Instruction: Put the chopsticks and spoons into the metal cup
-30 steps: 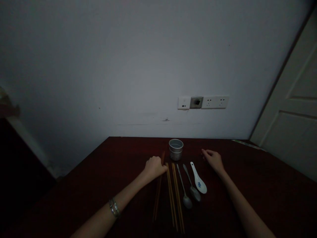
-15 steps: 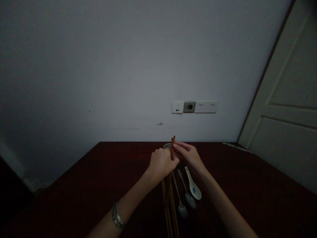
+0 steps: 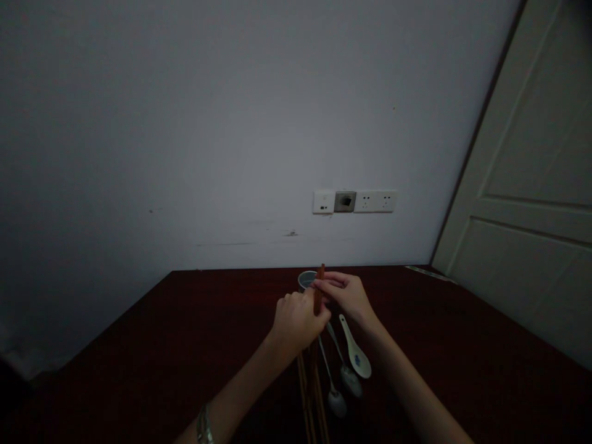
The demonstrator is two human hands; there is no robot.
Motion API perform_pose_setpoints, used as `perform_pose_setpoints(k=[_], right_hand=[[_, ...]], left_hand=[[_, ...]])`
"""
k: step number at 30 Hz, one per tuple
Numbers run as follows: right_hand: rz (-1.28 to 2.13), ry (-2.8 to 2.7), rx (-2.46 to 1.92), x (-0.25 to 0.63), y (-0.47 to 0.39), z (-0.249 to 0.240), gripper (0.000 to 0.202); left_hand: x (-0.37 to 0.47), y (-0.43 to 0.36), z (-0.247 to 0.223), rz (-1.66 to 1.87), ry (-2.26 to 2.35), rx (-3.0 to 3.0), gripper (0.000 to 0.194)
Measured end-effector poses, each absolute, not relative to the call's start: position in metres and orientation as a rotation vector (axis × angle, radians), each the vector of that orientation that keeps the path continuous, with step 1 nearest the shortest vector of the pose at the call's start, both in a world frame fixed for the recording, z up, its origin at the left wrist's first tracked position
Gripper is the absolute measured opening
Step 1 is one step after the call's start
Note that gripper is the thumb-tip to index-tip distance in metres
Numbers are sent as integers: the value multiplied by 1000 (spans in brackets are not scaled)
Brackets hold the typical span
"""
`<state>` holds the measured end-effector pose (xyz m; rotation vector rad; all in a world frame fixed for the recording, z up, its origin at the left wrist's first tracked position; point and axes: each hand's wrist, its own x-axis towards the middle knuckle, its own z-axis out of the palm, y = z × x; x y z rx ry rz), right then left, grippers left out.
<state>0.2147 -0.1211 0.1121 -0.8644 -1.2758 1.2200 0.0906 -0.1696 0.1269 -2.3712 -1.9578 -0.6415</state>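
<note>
Reddish-brown chopsticks (image 3: 319, 293) stand upright between my hands. My left hand (image 3: 298, 317) is wrapped round them, and my right hand (image 3: 346, 296) pinches them near their top ends. Directly behind my left hand is a round metal-rimmed container (image 3: 306, 279), partly hidden. Lighter wooden chopsticks (image 3: 320, 404) lie lengthwise on the dark red table (image 3: 222, 320) below my left hand. To their right are a metal spoon (image 3: 337, 402), a second metal spoon (image 3: 351, 381) and a white ceramic spoon (image 3: 358, 361) with a blue mark.
A pale wall (image 3: 231, 154) with a row of sockets (image 3: 354, 201) rises behind the table. On the right stands a panelled door (image 3: 531, 185). A thin pale strip (image 3: 430, 274) lies at the table's back right edge.
The whole view has shifted slightly. My right fingers now pinch the chopsticks, whose tops are closer together and lower against my hands. More of the round container shows.
</note>
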Motion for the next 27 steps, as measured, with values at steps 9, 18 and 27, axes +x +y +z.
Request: perform_pose_setpoints(k=[9,18,27], right_hand=[[1121,-1305,-844,225,-133,136,33],[1022,-1420,-751,224,-142,139,68],[1028,-1508,-724,226,-147,143,51]], left_hand=[[72,-149,124,-1771,-1909,-3362,32],[68,-154,130,-1778,-1948,-3456,33],[66,-158,133,-1707,-1954,-3453,30]])
